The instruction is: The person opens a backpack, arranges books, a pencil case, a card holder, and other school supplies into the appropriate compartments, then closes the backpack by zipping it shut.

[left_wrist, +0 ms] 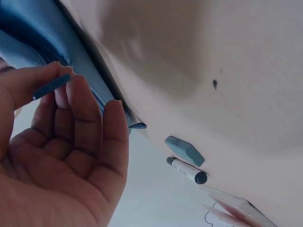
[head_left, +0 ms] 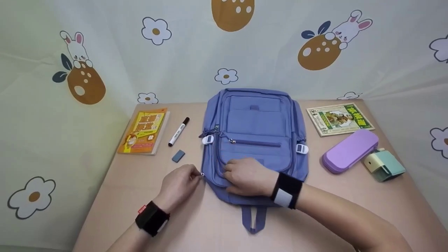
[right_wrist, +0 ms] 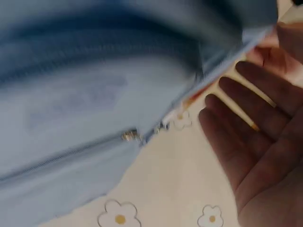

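Note:
A blue backpack (head_left: 259, 120) lies front side up on the table, its grab loop (head_left: 247, 218) toward me. At its lower left edge my left hand (head_left: 177, 186) pinches a zipper pull (head_left: 202, 174). The left wrist view shows the pull's blue fabric tab (left_wrist: 52, 86) between thumb and fingertips. My right hand (head_left: 249, 176) rests over the lower front pocket, fingers toward the left side. In the right wrist view its fingers (right_wrist: 232, 127) look relaxed and spread beside the bag's edge. Another zipper pull (head_left: 232, 141) sits at the left end of the front pocket's zip.
Left of the bag lie an orange-yellow book (head_left: 141, 134), a marker (head_left: 179, 132) and a grey-blue eraser (head_left: 178, 156). On the right are a green-and-cream book (head_left: 318, 122), a purple pencil case (head_left: 351, 150) and a mint pencil sharpener (head_left: 390, 162). A patterned curtain (head_left: 189, 52) stands behind the table.

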Motion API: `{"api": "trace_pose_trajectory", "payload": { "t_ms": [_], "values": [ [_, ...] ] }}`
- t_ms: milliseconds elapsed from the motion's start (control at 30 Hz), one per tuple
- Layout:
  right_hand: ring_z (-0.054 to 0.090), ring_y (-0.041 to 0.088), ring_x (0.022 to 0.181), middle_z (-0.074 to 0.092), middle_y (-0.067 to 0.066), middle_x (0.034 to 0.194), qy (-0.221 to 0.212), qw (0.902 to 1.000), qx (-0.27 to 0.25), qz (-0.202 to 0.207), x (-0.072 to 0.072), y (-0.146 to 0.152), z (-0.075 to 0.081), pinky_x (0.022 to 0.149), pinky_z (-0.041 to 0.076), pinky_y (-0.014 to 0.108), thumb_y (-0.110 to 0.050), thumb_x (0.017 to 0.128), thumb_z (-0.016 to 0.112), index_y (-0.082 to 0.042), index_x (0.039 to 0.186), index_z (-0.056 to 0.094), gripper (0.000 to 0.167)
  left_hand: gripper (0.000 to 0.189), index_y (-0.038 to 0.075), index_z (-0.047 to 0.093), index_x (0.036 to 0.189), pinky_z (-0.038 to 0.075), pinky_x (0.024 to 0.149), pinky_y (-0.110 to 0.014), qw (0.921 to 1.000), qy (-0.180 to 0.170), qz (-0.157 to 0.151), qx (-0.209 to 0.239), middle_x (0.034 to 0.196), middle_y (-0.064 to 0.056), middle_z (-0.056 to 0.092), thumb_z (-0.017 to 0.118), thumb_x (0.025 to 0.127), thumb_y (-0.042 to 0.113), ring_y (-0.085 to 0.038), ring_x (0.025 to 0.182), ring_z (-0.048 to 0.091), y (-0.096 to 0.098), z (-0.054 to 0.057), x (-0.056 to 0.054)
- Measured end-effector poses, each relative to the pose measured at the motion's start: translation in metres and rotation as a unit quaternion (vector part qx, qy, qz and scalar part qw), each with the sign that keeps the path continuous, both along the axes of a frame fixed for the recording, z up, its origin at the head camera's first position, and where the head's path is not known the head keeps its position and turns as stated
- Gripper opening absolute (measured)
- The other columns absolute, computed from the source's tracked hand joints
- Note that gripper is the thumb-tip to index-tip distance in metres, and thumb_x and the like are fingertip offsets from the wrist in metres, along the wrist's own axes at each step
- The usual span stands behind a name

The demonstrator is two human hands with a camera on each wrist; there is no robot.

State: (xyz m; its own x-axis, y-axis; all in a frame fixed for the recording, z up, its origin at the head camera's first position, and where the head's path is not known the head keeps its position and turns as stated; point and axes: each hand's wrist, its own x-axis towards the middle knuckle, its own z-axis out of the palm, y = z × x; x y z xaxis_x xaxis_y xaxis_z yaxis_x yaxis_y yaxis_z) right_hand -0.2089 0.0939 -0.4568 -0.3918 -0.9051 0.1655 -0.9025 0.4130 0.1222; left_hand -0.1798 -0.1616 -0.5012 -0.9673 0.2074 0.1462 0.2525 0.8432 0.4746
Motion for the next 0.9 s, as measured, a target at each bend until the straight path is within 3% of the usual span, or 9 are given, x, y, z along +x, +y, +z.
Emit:
{"api": "trace_pose_trajectory", "payload": {
  "t_ms": [100, 200, 300, 467, 767, 900],
  "values": [
    [0.066, 0.02, 0.086, 0.071, 0.002, 0.097, 0.023, 0.999, -0.032, -0.022, 0.012, 0.01, -0.012, 0.063, 0.057, 0.037, -0.039, 0.09, 0.073, -0.011, 0.097, 0.072, 0.03, 0.005, 0.018, 0.071, 0.089, 0.053, 0.07, -0.037, 1.0, 0.0, 0.005, 0.002, 0.084, 0.006, 0.067, 0.076, 0.089, 0.016, -0.014, 0.077, 0.064, 0.0, -0.001, 0.0],
    [0.067, 0.019, 0.076, 0.071, 0.001, 0.087, 0.051, 0.9949, -0.078, -0.038, 0.017, 0.013, -0.021, 0.055, 0.056, 0.036, -0.028, 0.094, 0.069, -0.011, 0.089, 0.07, 0.018, 0.005, 0.018, 0.071, 0.088, 0.052, 0.067, -0.036, 0.9999, -0.007, 0.01, 0.007, 0.082, 0.007, 0.066, 0.075, 0.088, 0.016, -0.012, 0.074, 0.062, 0.001, 0.0, -0.001],
    [0.063, 0.016, 0.062, 0.065, -0.002, 0.07, 0.071, 0.9902, -0.109, -0.052, 0.016, 0.012, -0.025, 0.045, 0.051, 0.034, -0.018, 0.095, 0.065, -0.014, 0.077, 0.064, 0.019, 0.005, 0.018, 0.071, 0.086, 0.051, 0.065, -0.035, 0.9996, -0.016, 0.014, 0.018, 0.08, 0.008, 0.065, 0.074, 0.087, 0.015, -0.01, 0.071, 0.059, 0.003, 0.001, 0.001],
    [0.055, 0.014, 0.048, 0.054, -0.005, 0.056, 0.056, 0.9874, -0.123, -0.083, 0.011, 0.011, -0.024, 0.04, 0.045, 0.034, -0.018, 0.096, 0.065, -0.016, 0.071, 0.056, 0.027, 0.006, 0.018, 0.07, 0.083, 0.05, 0.064, -0.033, 0.9994, -0.02, 0.004, 0.029, 0.079, 0.008, 0.064, 0.074, 0.085, 0.013, -0.009, 0.07, 0.058, 0.011, 0.005, 0.009],
    [0.051, 0.014, 0.044, 0.051, -0.007, 0.053, 0.045, 0.9873, -0.119, -0.095, 0.01, 0.008, -0.018, 0.038, 0.042, 0.032, -0.02, 0.096, 0.065, -0.016, 0.071, 0.057, 0.027, 0.003, 0.017, 0.076, 0.088, 0.053, 0.066, -0.031, 0.998, 0.029, -0.053, 0.015, 0.084, 0.006, 0.072, 0.078, 0.087, 0.019, -0.01, 0.074, 0.066, 0.036, 0.004, 0.025],
    [0.054, 0.015, 0.046, 0.054, -0.007, 0.055, 0.034, 0.9869, -0.126, -0.096, 0.011, 0.008, -0.019, 0.04, 0.045, 0.034, -0.023, 0.096, 0.067, -0.017, 0.072, 0.059, 0.026, 0.004, 0.017, 0.079, 0.09, 0.055, 0.066, -0.031, 0.9966, 0.056, -0.06, 0.005, 0.085, 0.006, 0.074, 0.079, 0.088, 0.02, -0.011, 0.075, 0.067, 0.04, 0.002, 0.027]
  ]
}}
